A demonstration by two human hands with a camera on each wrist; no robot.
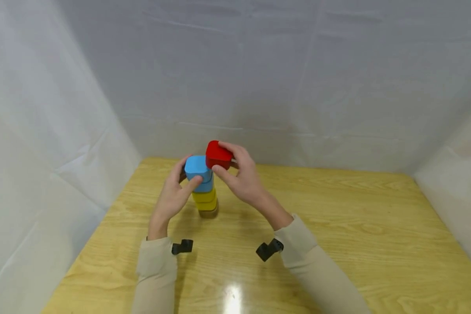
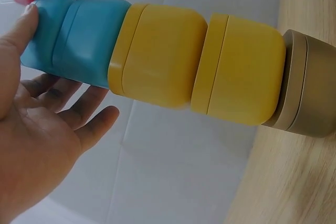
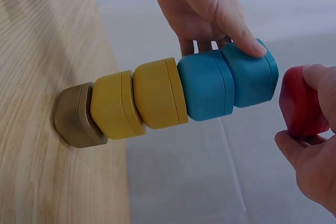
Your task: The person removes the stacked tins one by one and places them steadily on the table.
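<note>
Right hand (image 1: 241,176) has its fingers and thumb curled round a red block (image 1: 218,155), pinching it in the air just beside and slightly above the top of the stack, not sitting on it. Left hand (image 1: 175,192) is curled round the top blue block (image 1: 198,167), thumb pressed on its near side and fingers round the back. Under that comes a second blue block (image 3: 206,84), then two yellow blocks (image 3: 137,97) and a brown block (image 3: 76,115) at the bottom standing on the wooden tabletop (image 1: 337,226), with white sheeting (image 1: 259,65) behind and at both sides.
</note>
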